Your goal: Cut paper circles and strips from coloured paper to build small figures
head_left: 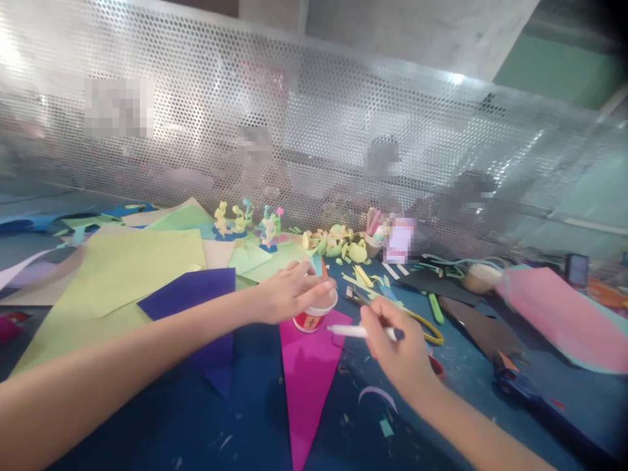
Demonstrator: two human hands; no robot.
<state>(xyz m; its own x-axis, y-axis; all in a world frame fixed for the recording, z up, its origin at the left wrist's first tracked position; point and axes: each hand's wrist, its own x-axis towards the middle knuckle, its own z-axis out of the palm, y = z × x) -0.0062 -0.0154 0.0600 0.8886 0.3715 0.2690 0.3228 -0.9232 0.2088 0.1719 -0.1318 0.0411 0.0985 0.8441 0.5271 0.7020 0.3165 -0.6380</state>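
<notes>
My left hand (pixel 293 290) presses down on an upturned red and white cup (pixel 313 318) that stands on a magenta paper triangle (pixel 308 379). My right hand (pixel 396 347) grips a white pen (pixel 349 331), its tip pointing left and close to the cup's rim on the magenta paper. Both forearms reach in from the bottom edge over the blue table (pixel 245 425).
Light green sheets (pixel 122 275) and a dark purple sheet (pixel 196 294) lie at the left. Small paper figures (pixel 245 222), paper scraps, yellow-handled scissors (pixel 426 327), a green marker (pixel 434 307) and a pink sheet (pixel 564 314) lie beyond and right. A perforated metal screen (pixel 314 131) backs the table.
</notes>
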